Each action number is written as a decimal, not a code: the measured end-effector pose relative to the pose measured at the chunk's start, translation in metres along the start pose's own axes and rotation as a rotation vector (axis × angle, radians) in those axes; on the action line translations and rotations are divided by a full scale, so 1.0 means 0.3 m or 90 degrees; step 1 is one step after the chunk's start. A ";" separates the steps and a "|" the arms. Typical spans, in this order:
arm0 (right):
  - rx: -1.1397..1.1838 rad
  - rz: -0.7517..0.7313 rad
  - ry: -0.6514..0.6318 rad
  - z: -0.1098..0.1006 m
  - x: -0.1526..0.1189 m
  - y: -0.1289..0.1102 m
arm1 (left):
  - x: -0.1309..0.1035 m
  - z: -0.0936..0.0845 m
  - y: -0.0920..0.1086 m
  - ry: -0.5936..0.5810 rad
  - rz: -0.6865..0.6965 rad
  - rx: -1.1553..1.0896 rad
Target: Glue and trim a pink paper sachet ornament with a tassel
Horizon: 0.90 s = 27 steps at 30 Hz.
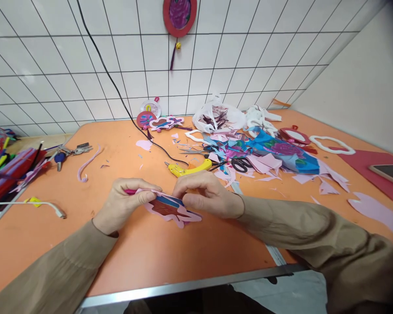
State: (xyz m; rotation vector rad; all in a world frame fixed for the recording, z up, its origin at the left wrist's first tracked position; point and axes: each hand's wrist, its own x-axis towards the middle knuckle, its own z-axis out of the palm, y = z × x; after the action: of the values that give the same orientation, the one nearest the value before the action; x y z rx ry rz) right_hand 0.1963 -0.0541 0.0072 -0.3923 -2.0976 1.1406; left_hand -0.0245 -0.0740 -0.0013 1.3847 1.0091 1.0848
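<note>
Between my two hands is a paper cutout (170, 210) with a wavy pink edge and a blue and brown-red face, held just above the orange table. My left hand (129, 200) pinches its left end, thumb on top, and a bit of magenta shows beside the fingers. The thumb and fingers of my right hand (209, 196) close on its upper right edge. Just beyond my right hand lies a yellow glue gun (190, 168), its black cord running up the wall. Scissors with black handles (240, 165) rest to the right of it.
Pink scraps and blue floral cloth (281, 150) are heaped at right, near a white plastic bag (218, 117). Finished ornaments (147, 118) lean by the tiled wall. Keys (80, 149), a white cable (57, 210) and coloured strips (16, 174) are at left; a phone (389, 174) lies far right.
</note>
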 end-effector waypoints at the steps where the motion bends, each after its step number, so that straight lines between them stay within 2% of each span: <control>1: -0.005 -0.003 0.012 0.000 0.000 0.000 | 0.000 -0.001 0.000 -0.001 -0.005 -0.003; 7: -0.147 0.003 0.171 0.017 0.000 0.011 | 0.004 -0.001 0.002 0.008 -0.023 -0.040; 12: -0.183 -0.035 0.141 0.018 0.000 0.023 | 0.005 0.005 -0.005 0.002 -0.066 -0.083; 15: -0.098 0.030 0.109 0.013 0.005 0.025 | 0.004 0.008 -0.006 -0.002 -0.084 -0.102; 21: 0.205 0.197 0.103 0.015 0.019 0.030 | 0.007 0.012 -0.002 0.000 -0.079 -0.071; 27: 0.380 0.313 0.108 0.021 0.019 0.039 | 0.003 0.003 -0.011 -0.015 -0.069 -0.052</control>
State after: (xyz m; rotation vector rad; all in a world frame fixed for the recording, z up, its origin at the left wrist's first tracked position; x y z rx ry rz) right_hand 0.1870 -0.0482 -0.0023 -0.7003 -1.4503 1.8682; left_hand -0.0235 -0.0730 -0.0046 1.2600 0.9996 1.0161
